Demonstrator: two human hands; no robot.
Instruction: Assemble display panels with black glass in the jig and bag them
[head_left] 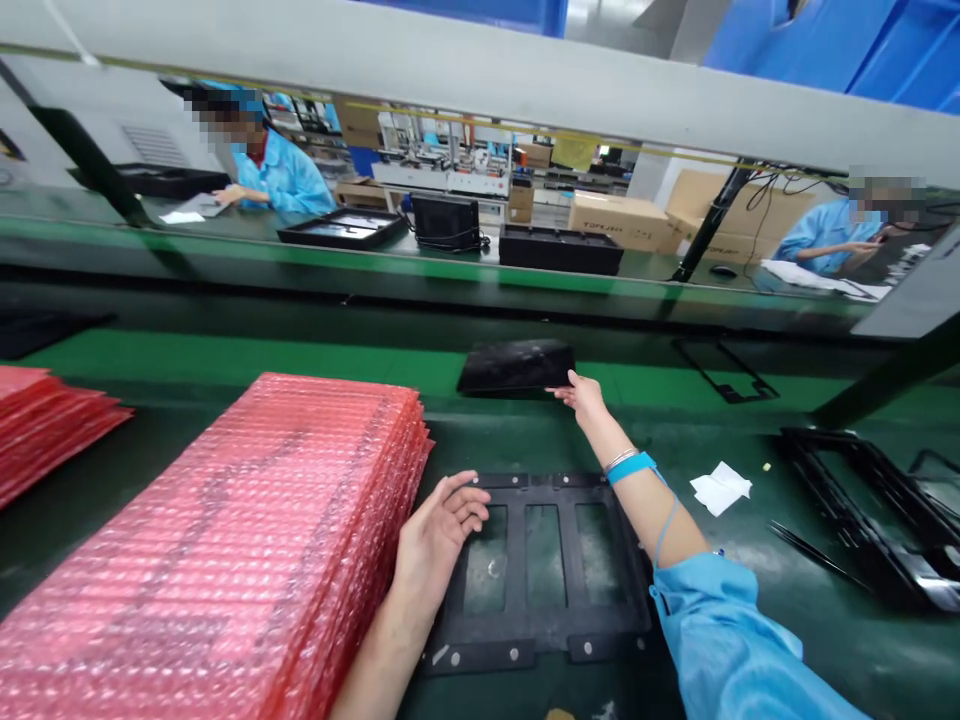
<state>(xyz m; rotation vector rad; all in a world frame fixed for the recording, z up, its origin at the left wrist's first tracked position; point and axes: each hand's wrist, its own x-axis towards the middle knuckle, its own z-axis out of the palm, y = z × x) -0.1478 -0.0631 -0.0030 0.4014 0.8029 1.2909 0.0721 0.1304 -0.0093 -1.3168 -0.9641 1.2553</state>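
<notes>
Head camera view: a glossy dark panel (516, 366) lay almost level above the green strip (637, 385) that ran across the bench (645, 430), beyond a black frame fixture (516, 560). Its long axis ran left to right, roughly along the strip, with one short end toward the right hand (583, 392). Whether the panel touched the strip could not be told, as its outline was blurred.

The right arm stretched forward and leftward from the lower right, its blue sleeve (739, 620) ending short of a blue wrist strap (631, 467). The grip was narrow, thumb and fingers closed on the panel's near right corner.

The left forearm rose from the bottom of the view, the left hand (442, 520) held open, palm turned inward and fingers loosely curled, at the fixture's upper left corner. It held nothing; contact with the fixture could not be told.

A tall stack of pink bubble-wrap bags (225, 540) stood just left of that hand. To the right lay a crumpled white paper (721, 489), dark tweezers (817, 553) and black frame parts (870, 510). Two co-workers in blue, one at left (281, 175) and one at right (821, 235), sat across the line.
</notes>
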